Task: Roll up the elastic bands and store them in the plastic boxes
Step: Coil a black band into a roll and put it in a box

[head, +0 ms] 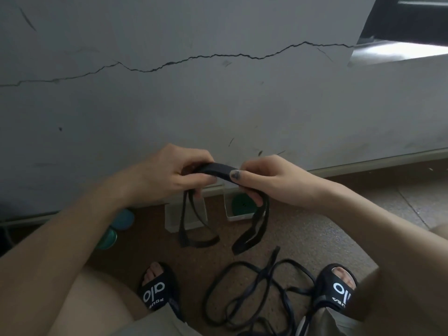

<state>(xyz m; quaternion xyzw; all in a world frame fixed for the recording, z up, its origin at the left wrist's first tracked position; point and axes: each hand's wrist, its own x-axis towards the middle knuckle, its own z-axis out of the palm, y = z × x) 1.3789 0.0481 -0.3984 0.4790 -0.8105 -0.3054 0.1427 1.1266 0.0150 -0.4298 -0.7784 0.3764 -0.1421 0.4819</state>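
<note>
A black elastic band [217, 169] is stretched flat between both hands, and its two loose loops hang down toward the floor. My left hand [177, 170] pinches its left end and my right hand [266, 178] pinches its right end, thumb on top. Below the hands, against the wall, stand two clear plastic boxes: the left box [173, 220] looks empty, and the right box [238, 209] holds a green roll. More black bands [257, 294] lie tangled on the floor between my feet.
Teal and green rolls [121, 224] lie on the floor at the left, partly hidden by my left forearm. A cracked grey wall [218, 93] rises just behind the boxes. My feet in black slides [157, 289] rest on the brown floor.
</note>
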